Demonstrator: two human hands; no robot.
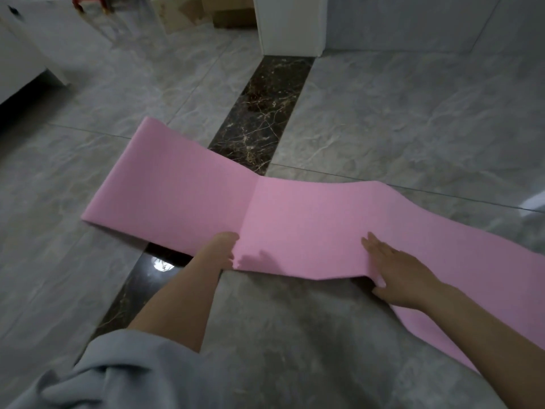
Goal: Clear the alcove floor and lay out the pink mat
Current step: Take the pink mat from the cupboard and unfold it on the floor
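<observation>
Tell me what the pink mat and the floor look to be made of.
Pink mat: probably soft foam, matte; it bends in waves and keeps fold creases. Floor: polished grey stone-look tile, veined and glossy with reflections, crossed by a dark marble-like strip.

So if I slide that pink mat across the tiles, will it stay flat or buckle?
The pink mat probably buckles: it already humps at its fold creases. It looks like thin, light foam, so it is likely floppy. The floor tiles look glossy, so it may slip easily.
</observation>
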